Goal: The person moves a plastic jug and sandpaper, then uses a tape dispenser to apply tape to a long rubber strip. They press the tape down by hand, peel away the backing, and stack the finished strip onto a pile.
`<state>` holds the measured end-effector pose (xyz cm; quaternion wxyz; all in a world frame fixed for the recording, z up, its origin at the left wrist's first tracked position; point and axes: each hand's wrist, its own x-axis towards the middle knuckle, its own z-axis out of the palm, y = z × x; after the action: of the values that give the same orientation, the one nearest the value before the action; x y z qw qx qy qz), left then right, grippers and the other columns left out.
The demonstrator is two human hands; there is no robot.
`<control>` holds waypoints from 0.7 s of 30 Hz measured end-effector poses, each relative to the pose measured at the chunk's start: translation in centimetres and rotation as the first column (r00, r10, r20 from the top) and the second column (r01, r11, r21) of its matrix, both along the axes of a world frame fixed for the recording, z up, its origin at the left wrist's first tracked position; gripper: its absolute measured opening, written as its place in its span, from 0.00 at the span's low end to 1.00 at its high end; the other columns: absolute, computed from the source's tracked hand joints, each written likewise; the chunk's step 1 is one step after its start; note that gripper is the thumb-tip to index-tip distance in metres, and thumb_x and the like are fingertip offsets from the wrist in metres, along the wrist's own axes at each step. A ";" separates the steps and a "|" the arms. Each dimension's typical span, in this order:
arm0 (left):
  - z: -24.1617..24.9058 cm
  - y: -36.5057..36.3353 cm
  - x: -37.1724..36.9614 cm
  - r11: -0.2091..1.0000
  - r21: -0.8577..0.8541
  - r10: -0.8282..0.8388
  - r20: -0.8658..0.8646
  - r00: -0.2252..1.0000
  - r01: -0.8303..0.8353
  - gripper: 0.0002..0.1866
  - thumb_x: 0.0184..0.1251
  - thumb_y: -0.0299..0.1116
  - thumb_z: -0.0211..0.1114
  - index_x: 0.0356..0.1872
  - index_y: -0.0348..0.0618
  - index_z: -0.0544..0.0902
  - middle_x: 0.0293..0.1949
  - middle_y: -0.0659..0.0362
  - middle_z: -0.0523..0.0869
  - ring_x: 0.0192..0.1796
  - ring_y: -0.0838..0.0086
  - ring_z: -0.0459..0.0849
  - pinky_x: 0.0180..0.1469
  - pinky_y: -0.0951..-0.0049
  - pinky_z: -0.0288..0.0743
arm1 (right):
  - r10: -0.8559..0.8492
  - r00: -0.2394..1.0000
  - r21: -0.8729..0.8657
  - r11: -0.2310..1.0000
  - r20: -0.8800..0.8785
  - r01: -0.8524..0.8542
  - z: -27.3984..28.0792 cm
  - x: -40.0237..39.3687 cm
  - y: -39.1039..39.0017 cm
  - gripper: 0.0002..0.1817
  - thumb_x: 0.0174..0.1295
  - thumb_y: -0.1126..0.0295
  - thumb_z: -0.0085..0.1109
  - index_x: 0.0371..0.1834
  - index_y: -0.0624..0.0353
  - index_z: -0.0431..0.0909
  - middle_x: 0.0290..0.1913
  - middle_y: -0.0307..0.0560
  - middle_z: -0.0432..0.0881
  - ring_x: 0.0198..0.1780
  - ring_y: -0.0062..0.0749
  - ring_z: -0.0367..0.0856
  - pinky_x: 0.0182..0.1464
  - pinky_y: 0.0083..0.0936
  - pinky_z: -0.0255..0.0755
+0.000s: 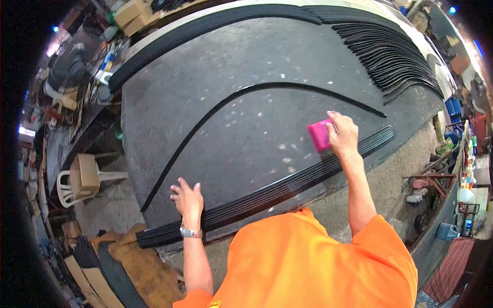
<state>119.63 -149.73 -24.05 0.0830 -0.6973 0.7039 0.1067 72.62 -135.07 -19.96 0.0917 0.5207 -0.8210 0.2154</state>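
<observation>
My right hand [343,134] is gripping a pink block [318,136], left hand [188,199] open near the black strips [257,201], lower center.

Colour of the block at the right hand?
Bright pink; shows best in the head view.

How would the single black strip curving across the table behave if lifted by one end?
Probably floppy: the single black strip lies in a wide arc, and the fanned strips curve too. It looks light for its length, being so narrow. That bowed shape should keep it from rolling.
</observation>
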 end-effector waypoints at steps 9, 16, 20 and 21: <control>2.1 -8.3 2.9 0.890 -0.410 -0.337 -0.300 0.892 0.199 0.29 0.61 0.40 0.78 0.62 0.45 0.80 0.57 0.52 0.83 0.63 0.56 0.81 0.62 0.49 0.69 | 0.304 0.934 0.146 0.932 0.186 -0.332 -4.2 18.4 -5.5 0.20 0.62 0.65 0.69 0.58 0.54 0.84 0.57 0.47 0.86 0.61 0.45 0.82 0.59 0.46 0.73; -0.7 -13.2 -1.3 0.941 -0.285 -0.267 -0.296 0.917 0.182 0.27 0.61 0.35 0.72 0.61 0.43 0.76 0.58 0.49 0.82 0.63 0.55 0.80 0.65 0.46 0.64 | 0.411 0.885 0.217 0.864 0.219 -0.455 -4.4 20.1 -7.9 0.25 0.60 0.69 0.70 0.63 0.54 0.82 0.54 0.46 0.82 0.58 0.43 0.80 0.57 0.45 0.69; -2.1 -14.2 -2.2 0.942 -0.263 -0.282 -0.281 0.917 0.209 0.19 0.61 0.31 0.69 0.54 0.43 0.78 0.51 0.51 0.84 0.58 0.55 0.82 0.60 0.49 0.65 | 0.460 0.855 0.211 0.835 0.237 -0.508 -4.4 19.8 -9.9 0.28 0.59 0.71 0.70 0.66 0.53 0.80 0.52 0.45 0.82 0.56 0.41 0.80 0.58 0.45 0.67; -2.2 -14.5 -2.3 0.946 -0.238 -0.286 -0.291 0.913 0.221 0.18 0.61 0.30 0.68 0.53 0.44 0.79 0.49 0.52 0.85 0.57 0.56 0.82 0.58 0.50 0.65 | 0.479 0.843 0.200 0.825 0.246 -0.528 -4.4 19.8 -10.6 0.29 0.59 0.71 0.70 0.67 0.54 0.79 0.52 0.45 0.82 0.56 0.41 0.80 0.58 0.45 0.67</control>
<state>117.34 -164.19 -26.27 -0.0902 -0.5777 0.7998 0.1359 92.43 -145.70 -24.37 -0.1144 0.7045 -0.6796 0.1698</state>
